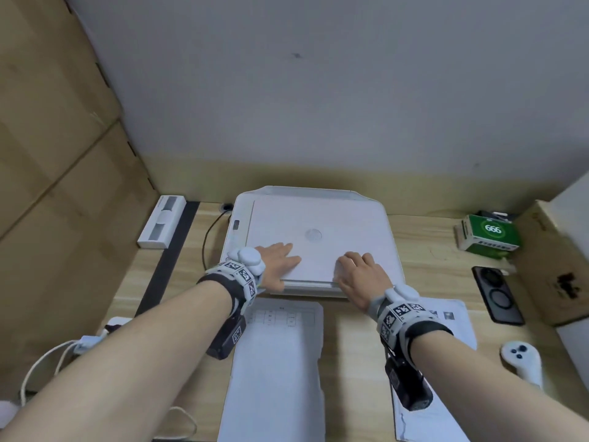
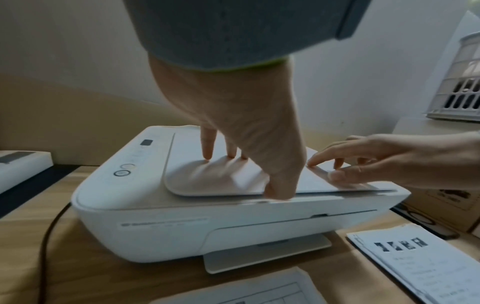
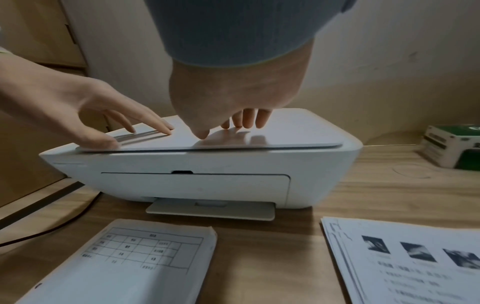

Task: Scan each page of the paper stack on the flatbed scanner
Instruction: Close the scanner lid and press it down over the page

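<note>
Both hands are on the lid [image 1: 318,237] of the flatbed scanner [image 2: 182,222], which stands at the back edge of the worktop [image 1: 424,250], and the lid looks down or very nearly so. To do this step well, press evenly near the lid's front edge so the sheet beneath, which cannot be seen, lies flat.

The left hand [image 1: 276,262] is a wide, flat grip, fingers straight on the lid and thumb at its front edge. The right hand [image 1: 358,272] rests with fingers loosely bent, tips touching the lid, holding nothing.

The paper stack [image 1: 277,371] lies at the worktop's front edge, and further printed sheets [image 3: 405,261] lie toward the front right corner.
</note>
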Motion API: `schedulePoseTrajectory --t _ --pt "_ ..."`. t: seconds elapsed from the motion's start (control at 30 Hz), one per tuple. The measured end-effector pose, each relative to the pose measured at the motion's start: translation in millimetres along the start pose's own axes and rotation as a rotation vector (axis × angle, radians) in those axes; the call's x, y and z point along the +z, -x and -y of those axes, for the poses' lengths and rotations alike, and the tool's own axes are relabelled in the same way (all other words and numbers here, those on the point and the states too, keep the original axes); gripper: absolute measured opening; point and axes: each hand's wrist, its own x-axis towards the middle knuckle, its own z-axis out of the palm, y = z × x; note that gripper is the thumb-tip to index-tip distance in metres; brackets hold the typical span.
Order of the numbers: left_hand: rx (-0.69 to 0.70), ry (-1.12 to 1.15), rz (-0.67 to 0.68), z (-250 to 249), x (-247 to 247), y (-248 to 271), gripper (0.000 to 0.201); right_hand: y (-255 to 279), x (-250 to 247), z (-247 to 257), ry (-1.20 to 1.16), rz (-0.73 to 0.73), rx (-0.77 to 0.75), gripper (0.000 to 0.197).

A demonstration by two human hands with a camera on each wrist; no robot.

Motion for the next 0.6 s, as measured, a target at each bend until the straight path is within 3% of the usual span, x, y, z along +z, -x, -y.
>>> schedulePoseTrajectory --t 0.23,0.4,0.5,0.6 --pt "-0.143 -0.079 -0.042 -45 -7 1 0.072 39 -1 -7 -0.208 -0.053 0.069 0.036" --pt "-0.172 -0.042 -0.049 -48 -49 13 0.052 46 -23 -18 -0.262 -0.115 0.045 0.034" --pt "-0.2 -0.02 -0.089 -42 -86 22 0.031 39 -55 -21 -0.235 -0.23 0.04 0.032" --pt "-0.242 0.03 -0.14 -28 -115 18 0.027 19 -89 -21 -0.187 -0.332 0.012 0.032"
